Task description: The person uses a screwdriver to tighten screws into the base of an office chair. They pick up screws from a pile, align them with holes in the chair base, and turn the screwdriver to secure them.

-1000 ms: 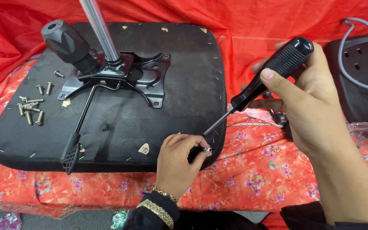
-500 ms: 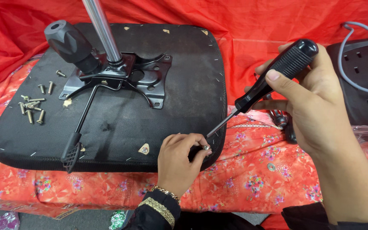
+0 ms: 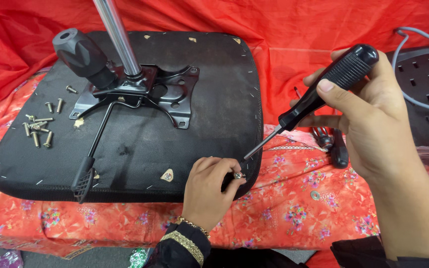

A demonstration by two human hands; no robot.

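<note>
Your screwdriver (image 3: pixel 323 89) has a matt, ribbed black handle, plastic or rubber, and a bare metal shaft. The seat base (image 3: pixel 214 99) wears coarse matt black fabric under a painted steel plate (image 3: pixel 175 92). The column (image 3: pixel 117 34) is polished chrome; the screws (image 3: pixel 38 130) look brassy.

backdrop: crumpled red cloth (image 3: pixel 323 30) | work surface: red-orange floral cloth (image 3: pixel 284 218), draped over near edge | floor: grey strip at bottom-left corner | light: even

Light: bright, even, from above; shadows soft; glare streak on the metal pole (image 3: pixel 117 37); focus sharp throughout; slight wide-angle stretch at the edges.
</note>
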